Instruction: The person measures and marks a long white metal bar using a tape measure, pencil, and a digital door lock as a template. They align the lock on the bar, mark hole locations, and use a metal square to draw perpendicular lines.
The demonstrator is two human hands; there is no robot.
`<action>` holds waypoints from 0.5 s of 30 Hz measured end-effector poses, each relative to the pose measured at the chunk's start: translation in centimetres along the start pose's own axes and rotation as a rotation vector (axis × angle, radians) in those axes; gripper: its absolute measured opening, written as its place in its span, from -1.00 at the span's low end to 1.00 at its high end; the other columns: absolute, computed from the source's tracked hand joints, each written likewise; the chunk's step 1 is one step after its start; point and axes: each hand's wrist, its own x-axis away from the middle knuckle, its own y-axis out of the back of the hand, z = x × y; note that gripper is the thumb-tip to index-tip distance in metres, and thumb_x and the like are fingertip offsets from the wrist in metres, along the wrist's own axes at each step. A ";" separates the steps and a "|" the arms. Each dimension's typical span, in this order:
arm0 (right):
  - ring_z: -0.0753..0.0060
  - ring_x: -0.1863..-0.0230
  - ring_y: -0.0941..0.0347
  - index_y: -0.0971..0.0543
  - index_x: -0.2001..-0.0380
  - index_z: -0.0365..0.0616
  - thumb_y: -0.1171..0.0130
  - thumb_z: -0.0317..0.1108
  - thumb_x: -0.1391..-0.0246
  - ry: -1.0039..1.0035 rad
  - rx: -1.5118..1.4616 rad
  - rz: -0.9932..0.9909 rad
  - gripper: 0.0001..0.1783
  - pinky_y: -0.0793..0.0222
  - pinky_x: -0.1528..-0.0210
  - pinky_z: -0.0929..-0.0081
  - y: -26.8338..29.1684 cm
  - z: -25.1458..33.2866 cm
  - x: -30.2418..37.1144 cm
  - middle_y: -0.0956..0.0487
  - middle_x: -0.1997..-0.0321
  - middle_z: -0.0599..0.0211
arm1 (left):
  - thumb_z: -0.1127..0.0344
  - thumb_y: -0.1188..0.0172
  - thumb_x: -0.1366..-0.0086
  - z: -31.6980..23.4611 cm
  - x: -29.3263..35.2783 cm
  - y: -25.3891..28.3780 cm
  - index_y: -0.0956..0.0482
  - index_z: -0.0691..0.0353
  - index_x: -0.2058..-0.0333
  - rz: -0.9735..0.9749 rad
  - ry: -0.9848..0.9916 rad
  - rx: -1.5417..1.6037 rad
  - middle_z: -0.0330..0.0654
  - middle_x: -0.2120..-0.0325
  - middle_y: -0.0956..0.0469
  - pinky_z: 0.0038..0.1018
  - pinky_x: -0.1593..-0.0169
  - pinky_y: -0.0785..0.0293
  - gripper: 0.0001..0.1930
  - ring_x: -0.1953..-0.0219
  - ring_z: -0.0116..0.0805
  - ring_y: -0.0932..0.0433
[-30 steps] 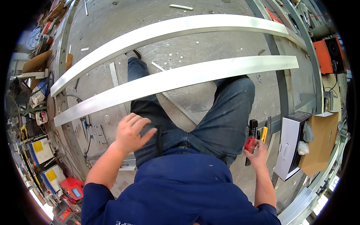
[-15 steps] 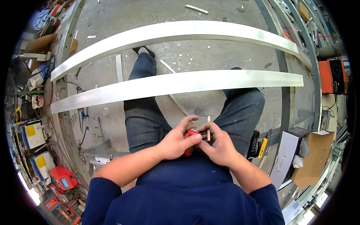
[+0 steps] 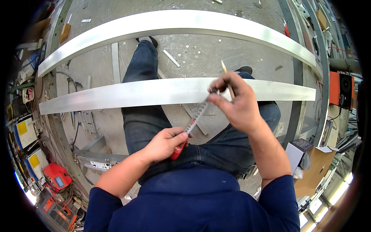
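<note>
My left hand (image 3: 165, 144) is closed around the red case of a tape measure (image 3: 178, 152), above my lap. A length of its pale, marked blade (image 3: 196, 117) stretches up and to the right. My right hand (image 3: 242, 103) pinches the end of this blade, over the nearer white metal bar (image 3: 135, 93). Also between the right fingers is a pencil (image 3: 224, 67), its pale tip pointing away from me. Whether the blade's end touches the bar cannot be made out. Beyond lies a second, thicker white bar (image 3: 170, 22), with neither hand on it.
Both bars span a steel frame, with side rails at the left (image 3: 56, 127) and right (image 3: 296, 104). My legs are beneath the nearer bar. A red machine with a screen (image 3: 57, 176) stands at lower left, an open cardboard box (image 3: 319, 170) at lower right. Scraps litter the floor (image 3: 232, 54).
My hands have come apart, drawing blade out of the tape measure. The right hand moved up and right over the nearer bar with the pencil; the left moved slightly left.
</note>
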 end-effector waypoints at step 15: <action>0.05 0.22 -0.59 -0.62 0.14 -0.10 -0.37 -0.35 -0.13 0.206 0.345 0.243 -0.76 -0.52 0.14 0.20 -3.6 -4.2 -7.2 -0.67 0.28 0.19 | 0.13 -0.05 -0.58 -3.1 -4.8 0.0 -0.56 0.38 0.26 -0.211 -0.041 0.242 -0.05 0.41 -0.68 -0.42 0.36 -0.66 -0.63 0.48 -0.31 -0.70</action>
